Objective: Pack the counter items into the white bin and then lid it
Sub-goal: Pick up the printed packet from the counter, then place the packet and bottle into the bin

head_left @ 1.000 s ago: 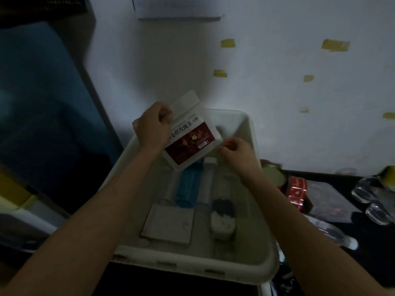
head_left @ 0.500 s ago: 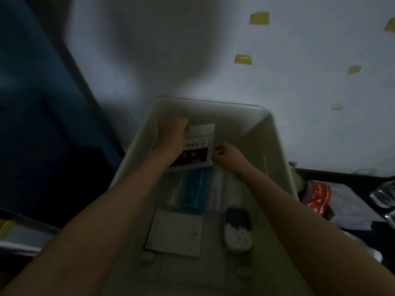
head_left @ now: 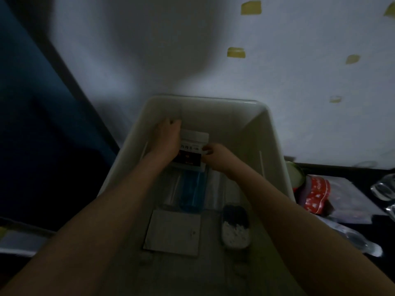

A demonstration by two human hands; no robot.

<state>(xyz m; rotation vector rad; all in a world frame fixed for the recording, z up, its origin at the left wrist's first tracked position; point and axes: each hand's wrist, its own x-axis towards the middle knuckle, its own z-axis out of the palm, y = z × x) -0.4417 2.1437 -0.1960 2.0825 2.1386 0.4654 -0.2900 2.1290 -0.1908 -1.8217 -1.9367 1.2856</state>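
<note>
Your left hand (head_left: 167,139) and right hand (head_left: 214,155) both grip the white pouch (head_left: 193,149), one on each side edge, deep inside the white bin (head_left: 275,150) near its 12 o'clock wall. The pouch is flat, white at the top with a line of dark print, dark red panel below. It sits over the far end of a blue tube (head_left: 192,189). At 6 o'clock from that lie a white card (head_left: 173,233) and a dark tub of white bits (head_left: 235,227).

dim home, cluttered counter (head_left: 352,212)
</note>
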